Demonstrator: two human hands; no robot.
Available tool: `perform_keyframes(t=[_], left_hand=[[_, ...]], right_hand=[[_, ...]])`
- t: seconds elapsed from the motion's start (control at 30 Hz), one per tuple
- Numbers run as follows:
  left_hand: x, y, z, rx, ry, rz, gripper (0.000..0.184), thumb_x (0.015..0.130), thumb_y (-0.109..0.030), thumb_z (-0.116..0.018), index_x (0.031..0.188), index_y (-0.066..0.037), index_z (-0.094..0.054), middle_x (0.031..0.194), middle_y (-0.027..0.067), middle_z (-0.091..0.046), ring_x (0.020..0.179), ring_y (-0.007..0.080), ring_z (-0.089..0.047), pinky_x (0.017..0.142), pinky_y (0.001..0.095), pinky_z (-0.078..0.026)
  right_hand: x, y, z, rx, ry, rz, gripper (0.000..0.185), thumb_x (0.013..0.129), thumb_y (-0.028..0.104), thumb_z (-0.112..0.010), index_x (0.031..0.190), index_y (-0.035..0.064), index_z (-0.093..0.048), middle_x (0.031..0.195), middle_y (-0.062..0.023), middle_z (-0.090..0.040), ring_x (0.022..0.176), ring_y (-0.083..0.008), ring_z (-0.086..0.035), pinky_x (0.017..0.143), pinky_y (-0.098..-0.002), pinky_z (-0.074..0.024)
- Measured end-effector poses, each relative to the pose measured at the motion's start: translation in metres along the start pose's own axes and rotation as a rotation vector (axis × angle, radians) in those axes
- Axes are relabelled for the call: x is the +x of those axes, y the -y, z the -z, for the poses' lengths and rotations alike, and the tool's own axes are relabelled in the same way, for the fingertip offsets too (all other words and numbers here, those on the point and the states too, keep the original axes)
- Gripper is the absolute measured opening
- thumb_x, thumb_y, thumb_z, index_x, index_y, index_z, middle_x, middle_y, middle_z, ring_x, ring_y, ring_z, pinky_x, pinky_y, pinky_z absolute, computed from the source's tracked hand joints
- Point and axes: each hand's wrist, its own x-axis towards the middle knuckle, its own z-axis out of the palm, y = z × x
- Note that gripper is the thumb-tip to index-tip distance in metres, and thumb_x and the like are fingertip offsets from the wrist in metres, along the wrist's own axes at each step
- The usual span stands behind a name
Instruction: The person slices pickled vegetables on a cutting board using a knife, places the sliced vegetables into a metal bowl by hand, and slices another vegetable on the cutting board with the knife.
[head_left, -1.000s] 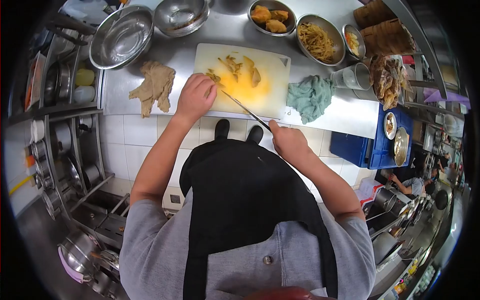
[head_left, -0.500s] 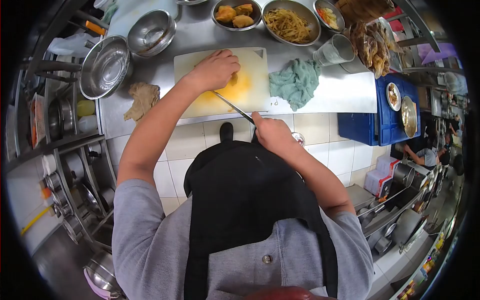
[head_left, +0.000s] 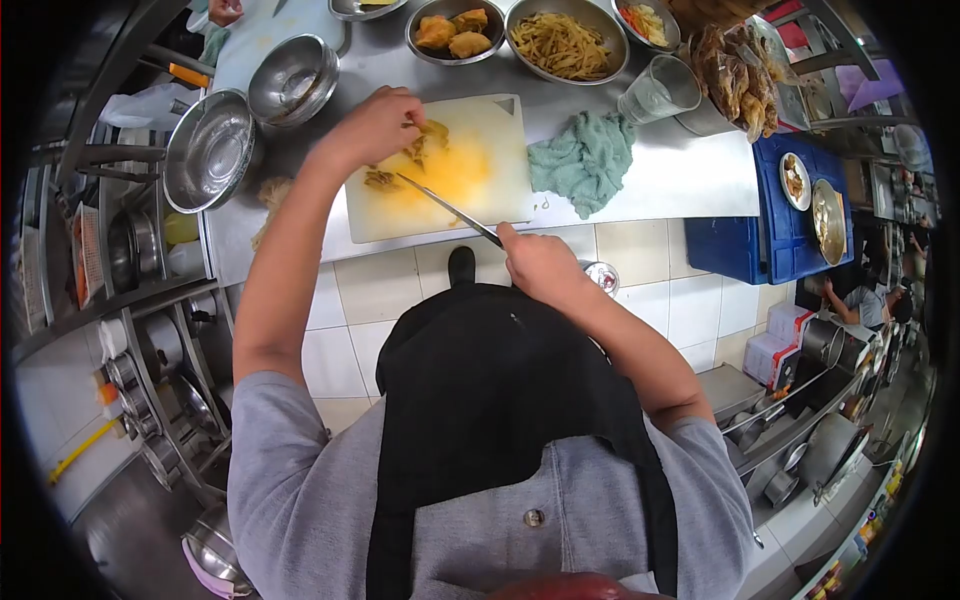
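My right hand is closed round the handle of a knife, whose blade points up and left over the cutting board. The white board carries a yellow stain. On its left part lie brownish-yellow chopped food pieces, with a small darker heap near the knife tip. My left hand is above the board's upper left, fingers pinched on a small dark piece of the food, mostly hidden by the fingers. A green cloth lies crumpled beside the board.
Behind the board stand a bowl of orange-brown chunks, a bowl of pale strips and a clear cup. Metal bowls sit at left. A blue crate stands right. Another person's hand shows at the top left.
My left hand has moved left and up from the middle of the board, uncovering the chopped pieces. The knife stays in my right hand, nearly in place. The view has shifted slightly.
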Motion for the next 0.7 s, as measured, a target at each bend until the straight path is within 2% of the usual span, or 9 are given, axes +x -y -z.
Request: perform_keyframes(t=[0.07,0.13,0.27,0.37,0.43,0.57,0.63,0.7], left_hand=[[0.004,-0.001,0.007,0.011,-0.010,0.035,0.022,0.087,-0.011,-0.067,0.107,0.000,-0.067,0.098,0.0124,-0.067,0.101,0.0291,-0.063,0.093,0.0410,-0.052],[0.010,-0.003,0.011,-0.187,0.165,0.257,0.026,0.087,-0.010,-0.069,0.111,-0.001,-0.068,0.099,0.0122,-0.068,0.096,0.0270,-0.065,0.089,0.0395,-0.054],[0.025,0.006,-0.009,-0.193,0.176,0.176,0.028,0.087,-0.010,-0.069,0.114,-0.001,-0.069,0.099,0.0117,-0.069,0.091,0.0257,-0.066,0.085,0.0385,-0.055],[0.034,-0.001,-0.016,-0.084,0.213,0.174,0.032,0.086,-0.010,-0.069,0.118,-0.003,-0.070,0.103,0.0112,-0.069,0.100,0.0265,-0.066,0.090,0.0394,-0.055],[0.035,-0.008,-0.016,0.042,0.155,0.127,0.025,0.084,-0.006,-0.067,0.109,-0.005,-0.069,0.112,0.0123,-0.071,0.114,0.0315,-0.063,0.099,0.0413,-0.052],[0.039,-0.001,-0.022,0.159,0.185,0.045,0.021,0.081,-0.005,-0.067,0.102,-0.006,-0.066,0.111,0.0110,-0.068,0.114,0.0319,-0.060,0.100,0.0426,-0.051],[0.039,-0.004,-0.022,0.170,0.214,-0.020,0.016,0.080,-0.003,-0.065,0.096,-0.005,-0.063,0.112,0.0106,-0.066,0.109,0.0321,-0.061,0.098,0.0435,-0.051],[0.039,-0.011,-0.020,0.140,0.224,0.007,0.016,0.083,-0.006,-0.066,0.099,-0.005,-0.064,0.112,0.0119,-0.065,0.109,0.0326,-0.061,0.096,0.0433,-0.051]], right_hand=[[0.000,-0.001,0.001,0.030,-0.003,-0.011,0.016,0.093,0.004,-0.057,0.108,-0.0014,-0.053,0.072,-0.0223,-0.069,0.071,-0.0429,-0.072,0.065,-0.0545,-0.0560],[-0.001,-0.002,0.001,0.062,-0.002,-0.023,0.015,0.095,0.006,-0.056,0.108,-0.0016,-0.053,0.072,-0.0227,-0.069,0.071,-0.0432,-0.072,0.065,-0.0551,-0.0559],[-0.002,-0.002,0.001,0.072,0.004,-0.043,0.015,0.098,0.009,-0.054,0.109,-0.0012,-0.053,0.075,-0.0238,-0.070,0.073,-0.0437,-0.072,0.066,-0.0566,-0.0557],[-0.001,0.000,0.004,0.068,0.023,-0.057,0.016,0.097,0.009,-0.055,0.109,-0.0006,-0.053,0.076,-0.0238,-0.070,0.074,-0.0439,-0.072,0.067,-0.0569,-0.0561],[0.000,0.000,0.004,0.071,0.039,-0.071,0.016,0.097,0.009,-0.055,0.109,-0.0002,-0.053,0.076,-0.0236,-0.071,0.075,-0.0441,-0.072,0.068,-0.0570,-0.0563],[0.001,0.000,0.004,0.078,0.053,-0.069,0.018,0.094,0.008,-0.057,0.109,0.0002,-0.053,0.077,-0.0234,-0.071,0.075,-0.0440,-0.073,0.069,-0.0578,-0.0564],[0.002,0.001,0.006,0.079,0.065,-0.066,0.018,0.094,0.008,-0.058,0.109,0.0002,-0.053,0.077,-0.0234,-0.071,0.076,-0.0438,-0.073,0.069,-0.0579,-0.0564],[0.004,0.004,0.008,0.079,0.085,-0.056,0.019,0.093,0.007,-0.058,0.109,-0.0002,-0.053,0.078,-0.0234,-0.071,0.077,-0.0436,-0.073,0.070,-0.0570,-0.0567]])
